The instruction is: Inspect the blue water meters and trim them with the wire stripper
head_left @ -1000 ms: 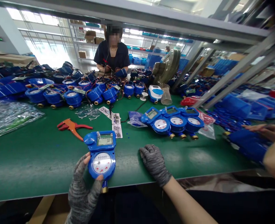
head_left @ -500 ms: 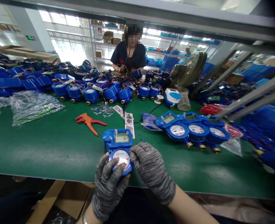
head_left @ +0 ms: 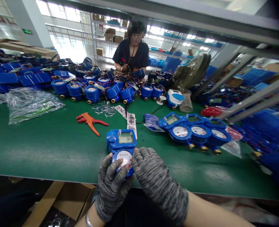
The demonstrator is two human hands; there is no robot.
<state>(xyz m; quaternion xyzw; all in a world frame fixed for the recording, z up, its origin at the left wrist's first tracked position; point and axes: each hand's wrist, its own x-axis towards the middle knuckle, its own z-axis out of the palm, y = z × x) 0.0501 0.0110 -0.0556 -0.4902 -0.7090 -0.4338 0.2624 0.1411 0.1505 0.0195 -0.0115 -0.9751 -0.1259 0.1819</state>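
Observation:
A blue water meter [head_left: 121, 142] with a small lit display and a white dial lies at the near edge of the green table [head_left: 47, 148]. My left hand [head_left: 111, 186], in a grey knit glove, wraps its fingers over the dial from below. My right hand [head_left: 153, 181], gloved the same, closes against the meter's right side. Both hands grip the meter's lower body.
Three finished blue meters [head_left: 196, 132] lie in a row to the right. Orange pliers [head_left: 89, 121] and label strips [head_left: 131, 121] lie behind. Rows of open meters [head_left: 94, 91] and plastic bags [head_left: 30, 105] fill the back. A person [head_left: 131, 53] works opposite. A cardboard box [head_left: 59, 201] sits below.
My right hand has come off the table onto the meter's right side. My left hand has slid up over the dial. The view has shifted left.

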